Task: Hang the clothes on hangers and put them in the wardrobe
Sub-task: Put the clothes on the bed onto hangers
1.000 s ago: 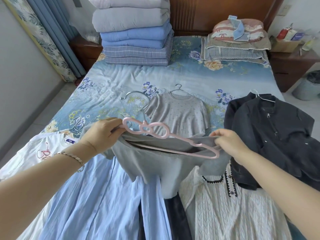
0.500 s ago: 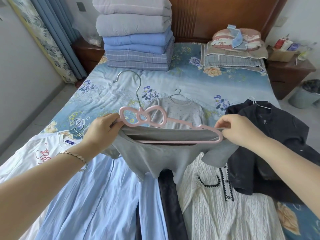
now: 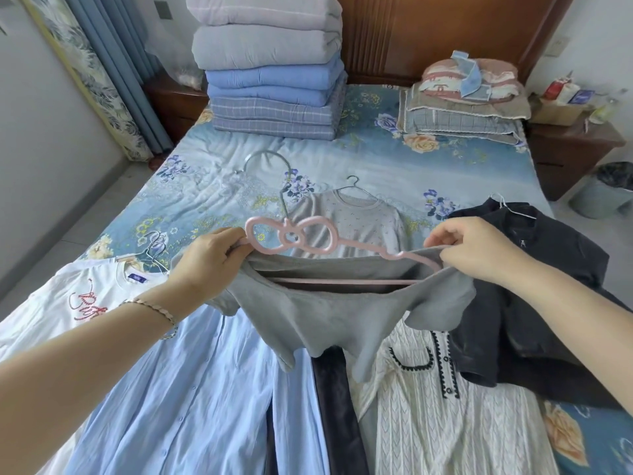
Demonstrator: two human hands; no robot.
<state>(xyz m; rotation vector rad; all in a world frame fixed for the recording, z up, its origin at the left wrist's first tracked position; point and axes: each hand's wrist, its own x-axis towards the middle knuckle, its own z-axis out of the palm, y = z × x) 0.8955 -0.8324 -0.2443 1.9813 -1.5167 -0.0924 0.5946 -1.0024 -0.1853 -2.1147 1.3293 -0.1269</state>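
From the head view, a pink hanger point(image 3: 337, 242) with a bow-shaped top is held in the air above a bed point(image 3: 376, 159), its metal hook pointing away from the person. A grey top point(image 3: 329, 313) hangs from it. The hanger's lower bar sits inside the neck opening, and the cloth droops below with the short sleeves out to either side.

The left hand point(image 3: 205, 258) grips the left end of the hanger, its fingers curled tight around the pink arm and the cloth there. A thin bracelet point(image 3: 154, 310) is on that wrist. The right hand point(image 3: 476, 248) is at the right end of the hanger, where its bent fingers and thumb pinch the edge of the grey top.

Just beyond the hanger a grey dotted jumper point(image 3: 349, 221) lies flat on a wire hanger. To the right of the pink hanger is a dark jacket point(image 3: 534, 286). Below the hanger lie a light blue shirt point(image 3: 191, 389) and a white knitted cardigan point(image 3: 445, 406), and to its lower left is a white T-shirt point(image 3: 68, 296). Far beyond the hanger, by the headboard, stands a stack of folded quilts point(image 3: 274, 80).
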